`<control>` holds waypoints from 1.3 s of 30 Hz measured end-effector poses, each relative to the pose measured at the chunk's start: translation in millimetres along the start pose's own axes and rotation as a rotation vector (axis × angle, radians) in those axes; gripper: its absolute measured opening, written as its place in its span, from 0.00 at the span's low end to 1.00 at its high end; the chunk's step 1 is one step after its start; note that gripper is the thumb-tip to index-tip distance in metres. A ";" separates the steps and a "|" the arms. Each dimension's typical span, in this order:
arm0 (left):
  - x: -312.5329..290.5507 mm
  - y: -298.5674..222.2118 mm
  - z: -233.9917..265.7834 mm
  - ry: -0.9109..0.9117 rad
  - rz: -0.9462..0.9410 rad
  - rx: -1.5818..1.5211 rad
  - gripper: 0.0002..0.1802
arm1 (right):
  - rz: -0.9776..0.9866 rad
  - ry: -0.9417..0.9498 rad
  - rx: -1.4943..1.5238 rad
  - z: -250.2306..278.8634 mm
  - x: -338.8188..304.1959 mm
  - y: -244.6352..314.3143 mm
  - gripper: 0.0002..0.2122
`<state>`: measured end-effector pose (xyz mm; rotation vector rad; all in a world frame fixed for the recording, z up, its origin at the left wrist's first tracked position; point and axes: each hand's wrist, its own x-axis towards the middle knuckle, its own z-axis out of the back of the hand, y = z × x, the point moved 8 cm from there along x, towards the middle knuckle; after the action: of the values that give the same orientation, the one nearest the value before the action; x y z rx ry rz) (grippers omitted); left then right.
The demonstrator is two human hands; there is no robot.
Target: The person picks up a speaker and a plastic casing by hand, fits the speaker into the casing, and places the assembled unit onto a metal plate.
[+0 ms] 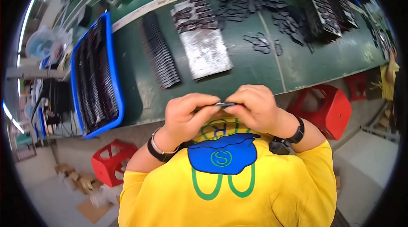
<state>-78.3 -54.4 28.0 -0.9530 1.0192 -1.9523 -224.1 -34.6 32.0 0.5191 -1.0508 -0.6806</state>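
Close to my chest, at the table's near edge, my left hand [189,110] and my right hand [253,106] pinch one small dark part [225,104] between thumbs and fingers. It is slim, with a lighter glint on its left end; its exact kind is too small to make out. Just beyond my hands lies a silvery metal plate [207,55], with dark oblong parts [195,16] in rows over its far half. Left of the plate, a long row of stacked dark parts [159,50] leans on the green table [250,72].
A blue tray [120,99] full of dark parts stands at the left. Loose black loop-shaped pieces [257,42] and a larger heap [242,1] lie beyond the plate. Racks of parts [318,12] stand far right. Red stools [329,110] flank me below the table edge.
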 end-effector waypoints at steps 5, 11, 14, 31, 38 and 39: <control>-15.6 22.5 3.1 0.018 0.146 -0.301 0.12 | 0.025 0.020 0.078 -4.7 -0.7 0.8 0.08; -7.0 5.0 3.1 0.027 0.063 -0.173 0.13 | 0.069 0.005 -0.010 -5.0 -5.1 4.1 0.09; -1.5 -7.9 4.7 0.035 -0.044 -0.048 0.13 | 0.093 0.000 -0.019 -5.2 -4.7 6.4 0.09; -26.0 55.7 3.6 -0.062 0.576 -0.931 0.06 | -0.092 0.069 0.063 0.5 8.0 -5.7 0.02; -34.4 69.4 14.6 -0.081 0.622 -1.236 0.08 | -0.159 0.104 0.084 -9.2 8.6 -13.1 0.01; -35.8 69.9 15.8 -0.083 0.635 -1.286 0.08 | -0.158 0.116 0.083 -10.3 8.5 -14.2 0.01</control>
<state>-30.4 -59.1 -36.1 -1.0825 2.2365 -0.5813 -215.6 -49.8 23.2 0.7110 -0.9381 -0.7394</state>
